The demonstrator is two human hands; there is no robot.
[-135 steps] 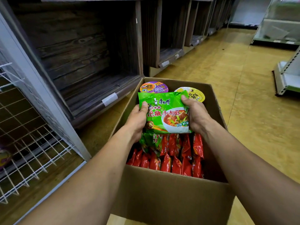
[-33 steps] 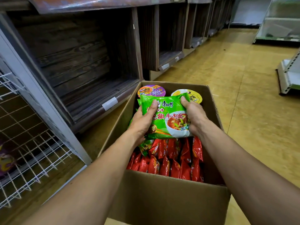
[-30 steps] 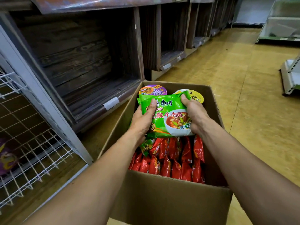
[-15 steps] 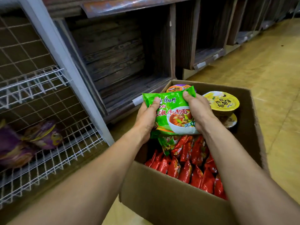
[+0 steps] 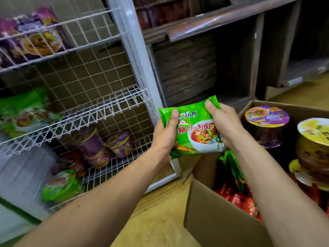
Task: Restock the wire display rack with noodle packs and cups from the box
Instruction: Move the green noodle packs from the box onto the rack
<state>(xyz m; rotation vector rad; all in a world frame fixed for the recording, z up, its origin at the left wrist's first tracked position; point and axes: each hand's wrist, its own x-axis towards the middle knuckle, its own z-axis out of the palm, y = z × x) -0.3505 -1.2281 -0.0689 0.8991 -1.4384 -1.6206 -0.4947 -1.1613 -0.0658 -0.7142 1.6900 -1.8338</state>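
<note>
I hold a green noodle pack [image 5: 194, 130] with both hands, above the gap between the cardboard box [image 5: 211, 218] and the white wire rack [image 5: 99, 111]. My left hand [image 5: 165, 138] grips its left edge, thumb on the front. My right hand [image 5: 224, 122] grips its top right corner. In the box stand a purple noodle cup [image 5: 266, 120] and a stack of yellow cups [image 5: 315, 148], with red packs [image 5: 238, 198] and green packs [image 5: 231, 168] below. The rack's shelves carry purple packs, green packs and purple cups [image 5: 92, 145].
Dark wooden shelving [image 5: 192, 68] stands behind the box, to the right of the rack's white post [image 5: 135, 50]. The floor [image 5: 156, 218] is yellow-tan. The rack's middle shelf has bare wire at its right end [image 5: 114, 104].
Both hands lifted the green pack out of the box and carried it left toward the wire rack. My view swung left, so the rack fills the left half.
</note>
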